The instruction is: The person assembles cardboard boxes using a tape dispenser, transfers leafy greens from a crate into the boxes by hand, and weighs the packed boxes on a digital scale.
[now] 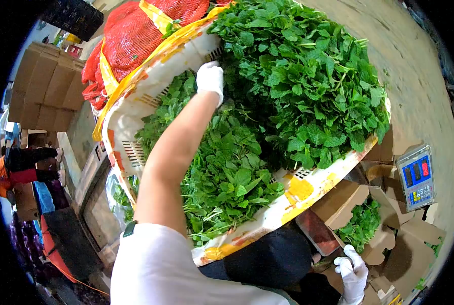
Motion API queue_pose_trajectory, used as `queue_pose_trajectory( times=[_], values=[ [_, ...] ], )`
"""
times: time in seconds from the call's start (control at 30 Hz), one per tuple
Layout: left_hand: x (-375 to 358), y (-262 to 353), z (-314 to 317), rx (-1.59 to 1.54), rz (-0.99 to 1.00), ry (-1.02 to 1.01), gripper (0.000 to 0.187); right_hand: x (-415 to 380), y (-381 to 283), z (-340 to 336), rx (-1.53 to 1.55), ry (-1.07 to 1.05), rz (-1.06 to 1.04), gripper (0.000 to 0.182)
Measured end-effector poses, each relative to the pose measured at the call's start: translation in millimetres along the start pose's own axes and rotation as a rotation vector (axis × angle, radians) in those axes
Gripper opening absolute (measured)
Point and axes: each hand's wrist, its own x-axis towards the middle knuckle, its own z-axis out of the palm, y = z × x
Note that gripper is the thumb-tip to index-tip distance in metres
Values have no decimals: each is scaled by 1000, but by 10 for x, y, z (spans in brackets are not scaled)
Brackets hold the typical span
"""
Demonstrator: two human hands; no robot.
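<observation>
My left hand (pixel 210 80), in a white glove, reaches into a white plastic crate (pixel 120 119) with yellow tape on its rim. It touches the leafy green bunches at the far inner side, and its fingers are hidden. Loose greens (pixel 232 173) lie under and beside my forearm, and a taller heap of mint-like leaves (pixel 313 86) fills the crate's right side. My right hand (pixel 352 272), also white-gloved, is low at the right beside an open cardboard box (pixel 346 206) with greens (pixel 361 223) inside. Its fingers are bent but apart, with nothing visible between them.
Red mesh sacks (pixel 135 43) lie against the crate's far left side. A digital scale (pixel 416 178) stands at the right, near more open cartons (pixel 410 254). Stacked cardboard (pixel 46 86) and a black crate (pixel 74 18) are at the left.
</observation>
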Motion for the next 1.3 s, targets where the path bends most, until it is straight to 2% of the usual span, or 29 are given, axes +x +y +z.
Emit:
queue_pose_trajectory(
  times=[0.03,0.1,0.17,0.2,0.23,0.3,0.37,0.47,0.5,0.53,0.57,0.63,0.67,0.7,0.73,0.77,0.8,0.9,0.93,1.07,1.13,1.23,1.3],
  values=[
    [16,231,-50,152,-420,-88,40,18,1,9,-19,-4,-15,31],
    [201,-210,55,369,-357,-104,40,46,-8,60,-29,29,11,30],
    [604,-893,202,799,160,-60,53,16,-104,63,-68,-19,53,31],
    [612,-951,193,637,-303,-29,63,33,-92,59,-105,-20,14,31],
    [493,-844,175,612,-264,-26,67,64,-23,60,-113,-9,15,31],
    [778,-1235,79,493,-222,-167,70,131,128,55,-78,69,-65,30],
    [355,-788,34,344,-161,-170,69,114,94,59,-82,90,-57,30],
    [610,-1053,-114,463,-189,-175,69,142,92,32,-156,54,35,34],
    [587,-1001,-178,465,-143,-292,71,138,71,45,-150,47,37,34],
    [537,-941,-244,463,-100,-406,73,143,15,39,-278,1,-52,32],
    [457,-896,-269,462,-103,-401,73,155,-39,24,-411,-41,-144,30],
    [293,-824,-204,-52,-397,-134,74,177,-112,27,-428,-46,-117,28],
    [372,-1031,-245,-176,-429,-64,75,179,-113,25,-424,-40,-126,30],
    [640,-1404,-195,-173,-529,0,70,182,-108,34,-418,-34,-134,32],
    [890,-1753,-192,-167,-534,-2,70,196,-87,60,-417,-34,-126,32],
    [854,-1562,-169,561,-345,-196,57,212,-56,89,-336,-2,-92,33],
    [794,-1488,-119,832,-224,-223,56,218,-46,100,-260,34,-57,35],
    [788,-1371,-15,927,-165,-230,55,188,-115,118,-294,26,-29,35],
    [817,-1360,-30,920,-164,-249,54,186,-161,158,-278,62,72,36],
    [958,-1212,-248,823,-220,-414,52,216,-173,181,-314,78,172,36],
    [1009,-1153,-378,781,-277,-493,51,256,-118,169,-146,98,144,37],
    [1068,-1143,-365,906,-256,-571,50,352,-97,144,-214,96,88,36],
    [1088,-1147,-284,1042,-194,-599,49,368,-168,145,-175,95,164,36]
  ],
)
